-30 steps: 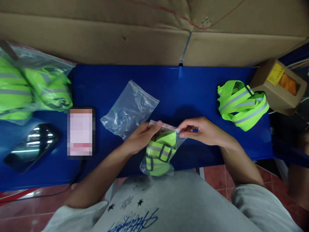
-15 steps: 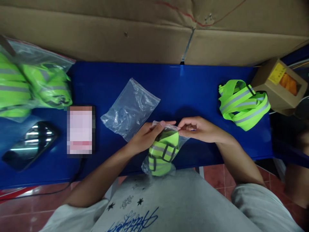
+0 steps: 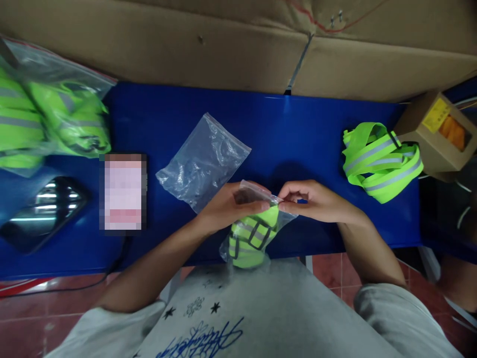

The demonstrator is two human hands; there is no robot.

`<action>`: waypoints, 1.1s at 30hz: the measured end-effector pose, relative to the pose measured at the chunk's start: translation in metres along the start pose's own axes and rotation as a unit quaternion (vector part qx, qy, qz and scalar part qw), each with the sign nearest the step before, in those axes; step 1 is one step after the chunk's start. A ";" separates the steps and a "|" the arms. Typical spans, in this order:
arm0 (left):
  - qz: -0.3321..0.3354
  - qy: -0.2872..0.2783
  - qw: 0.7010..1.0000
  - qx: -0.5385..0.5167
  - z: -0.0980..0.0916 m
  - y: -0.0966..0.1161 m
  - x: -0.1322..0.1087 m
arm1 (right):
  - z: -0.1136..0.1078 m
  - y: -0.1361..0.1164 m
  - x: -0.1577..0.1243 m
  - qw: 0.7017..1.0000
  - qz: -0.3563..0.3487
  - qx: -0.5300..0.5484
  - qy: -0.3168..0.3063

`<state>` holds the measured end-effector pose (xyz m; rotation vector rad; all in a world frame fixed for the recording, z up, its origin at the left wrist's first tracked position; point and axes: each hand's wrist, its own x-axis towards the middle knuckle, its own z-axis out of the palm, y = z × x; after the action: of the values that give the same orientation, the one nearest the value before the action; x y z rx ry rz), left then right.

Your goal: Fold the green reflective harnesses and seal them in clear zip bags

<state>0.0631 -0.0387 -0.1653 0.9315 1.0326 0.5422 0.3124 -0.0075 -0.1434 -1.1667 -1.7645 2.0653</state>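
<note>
So from the head cam, the person's left hand point(image 3: 227, 209) is gripping a small clear plastic zip bag point(image 3: 286, 217), thumb pressing on the front near the top and the other fingers mostly hiding behind it. The right hand point(image 3: 313, 201) is pinching the bag's right top corner between thumb and index finger; can't tell if the seal is fully pressed together there. Inside, just below the left fingers, a folded neon yellow-green strap with grey stripes and black buckles point(image 3: 248, 246) is sitting bundled up. A flat transparent plastic zip bag point(image 3: 204, 159) is lying just beyond the left fingers on the shiny blue tabletop point(image 3: 298, 129). Well off to the right of the right fingers, a loose neon-green striped strap bundle point(image 3: 387, 159) is resting near a brown cardboard box point(image 3: 421, 132).
</note>
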 end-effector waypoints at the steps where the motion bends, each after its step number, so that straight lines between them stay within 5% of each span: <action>1: 0.004 -0.007 1.000 -0.002 0.000 -0.001 0.000 | 0.001 -0.001 0.000 1.000 0.001 -0.003 -0.009; 13: 0.025 -0.031 0.998 0.050 0.001 0.002 -0.001 | 0.013 0.000 0.001 0.983 -0.046 -0.175 0.036; 20: 0.062 0.021 0.992 0.104 0.000 -0.004 -0.002 | 0.005 0.004 -0.004 0.992 -0.010 -0.117 -0.040; 28: 0.038 0.036 0.994 0.092 0.001 -0.002 -0.004 | 0.005 0.005 0.000 0.999 0.045 -0.012 -0.020; 33: 0.036 0.038 0.996 0.074 0.002 0.001 -0.005 | 0.008 0.000 -0.002 0.996 0.037 -0.081 0.021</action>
<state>0.0630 -0.0427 -0.1622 1.0884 1.1229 0.5701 0.3083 -0.0147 -0.1426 -1.3292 -1.9263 1.9521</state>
